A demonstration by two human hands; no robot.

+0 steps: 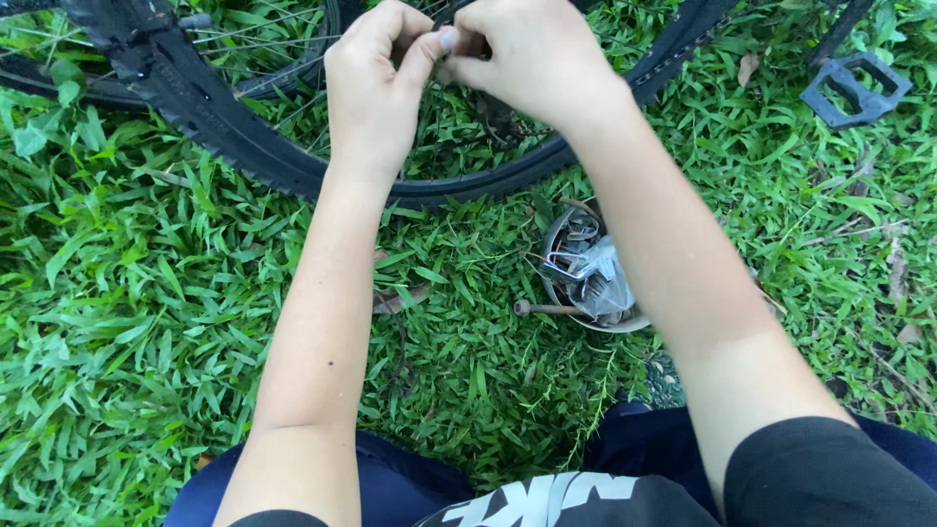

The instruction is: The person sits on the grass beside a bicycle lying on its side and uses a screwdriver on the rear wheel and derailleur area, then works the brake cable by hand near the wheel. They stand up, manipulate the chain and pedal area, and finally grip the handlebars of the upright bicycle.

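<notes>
Two hands of mine meet at the top edge of the view, over the black bicycle tyre (234, 146) that curves across the grass (127, 322). My left hand (376, 93) is curled, its thumb and forefinger pressed together on something small and pale at the fingertips; I cannot tell what it is. My right hand (532, 59) is closed in a loose fist, its fingers touching the left hand's fingertips at that same spot, so both pinch at one point just above the tyre and in front of the thin spokes (264, 44). What the right fingers grip is hidden by the knuckles.

Between my forearms the grass lies open down to my dark blue shorts (400, 483). Just beside my right forearm, partly covered by it, sits a small round metal bowl (561, 229) holding silvery bits of hardware and a crumpled clear bag (600, 278); a short rod with a knob end (542, 308) sticks out of its near rim toward the gap. To the left of my left arm the grass is wide and bare to the frame edge. Far right, well apart from my hands, a black pedal (857, 88) rests near the upper corner.
</notes>
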